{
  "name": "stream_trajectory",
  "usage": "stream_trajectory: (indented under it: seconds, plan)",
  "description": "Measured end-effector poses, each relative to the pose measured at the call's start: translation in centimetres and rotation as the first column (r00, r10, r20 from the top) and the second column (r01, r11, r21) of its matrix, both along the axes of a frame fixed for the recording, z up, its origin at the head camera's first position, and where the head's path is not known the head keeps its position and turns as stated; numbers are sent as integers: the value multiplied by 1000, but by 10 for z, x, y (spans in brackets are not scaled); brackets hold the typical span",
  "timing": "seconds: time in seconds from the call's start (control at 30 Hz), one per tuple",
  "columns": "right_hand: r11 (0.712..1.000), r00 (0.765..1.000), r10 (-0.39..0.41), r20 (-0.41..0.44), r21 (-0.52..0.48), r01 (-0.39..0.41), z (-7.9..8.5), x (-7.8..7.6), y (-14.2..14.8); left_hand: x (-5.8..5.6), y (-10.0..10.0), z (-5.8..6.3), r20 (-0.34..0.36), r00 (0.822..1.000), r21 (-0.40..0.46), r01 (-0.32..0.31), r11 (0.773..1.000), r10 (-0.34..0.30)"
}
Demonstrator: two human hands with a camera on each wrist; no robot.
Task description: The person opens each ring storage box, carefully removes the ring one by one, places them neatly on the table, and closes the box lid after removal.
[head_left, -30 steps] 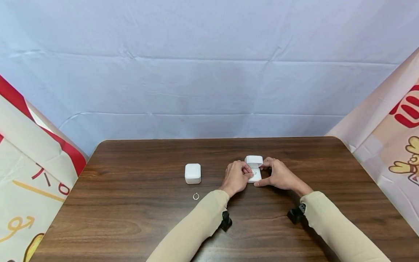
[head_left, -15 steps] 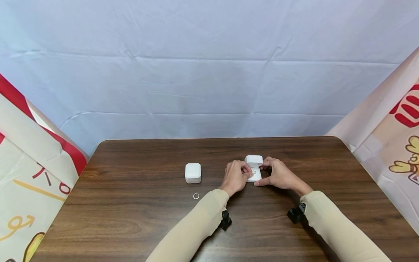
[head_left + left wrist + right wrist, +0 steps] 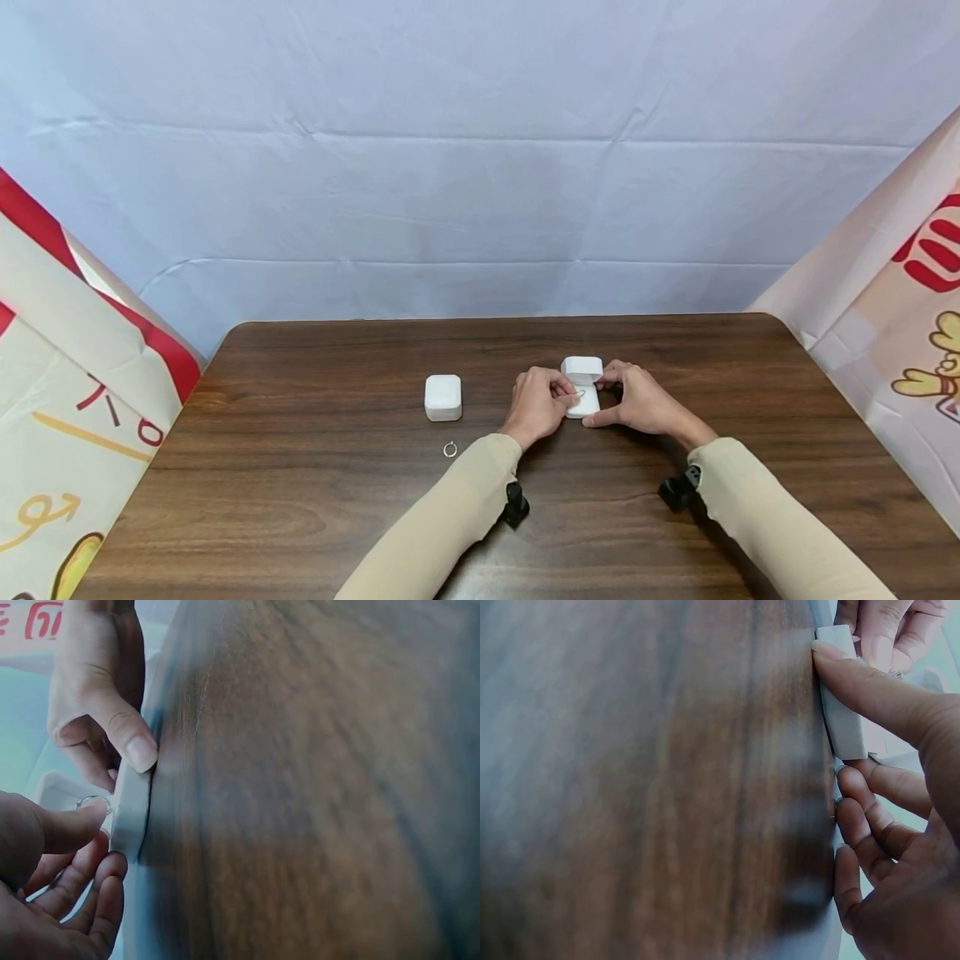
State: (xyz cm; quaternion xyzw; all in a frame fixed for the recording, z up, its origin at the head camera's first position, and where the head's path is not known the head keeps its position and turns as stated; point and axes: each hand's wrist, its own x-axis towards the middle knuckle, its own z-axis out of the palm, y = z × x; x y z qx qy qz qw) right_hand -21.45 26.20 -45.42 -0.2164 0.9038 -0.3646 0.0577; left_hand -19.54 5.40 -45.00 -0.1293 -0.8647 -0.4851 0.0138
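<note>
A white ring box (image 3: 582,411) stands with its lid raised on the table. My left hand (image 3: 535,404) pinches a thin silver ring (image 3: 82,802) between thumb and fingers, over the box's pale insert. Whether the ring's lower part sits in the insert I cannot tell. From the other side my right hand (image 3: 641,402) holds the box, its thumb (image 3: 832,651) on the front and its fingers around the right side and rear. In the right wrist view, the thumb partly hides the box.
To the left, a second white ring box (image 3: 443,398), lid down, rests on the brown wooden table (image 3: 300,467). Another silver ring (image 3: 450,456) lies in front of it, near the left sleeve (image 3: 457,508). A pale cloth (image 3: 465,183) hangs behind the table.
The pinched ring has shifted and turned slightly in the left fingers, over the insert. The right hand and the open box stay in place.
</note>
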Motion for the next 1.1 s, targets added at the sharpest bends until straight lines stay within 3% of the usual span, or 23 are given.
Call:
stream_trajectory:
  seconds: [0.67, 1.1]
  plan:
    - [1000, 1000, -8, -11, 3, 8, -2, 0, 0, 13, -15, 23, 39, 993, -69, 110, 991, -108]
    - [1000, 1000, -5, -26, 7, 6, 0, 1, -1, 24, -29, 32, 96, 975, -171, 215, 962, -201]
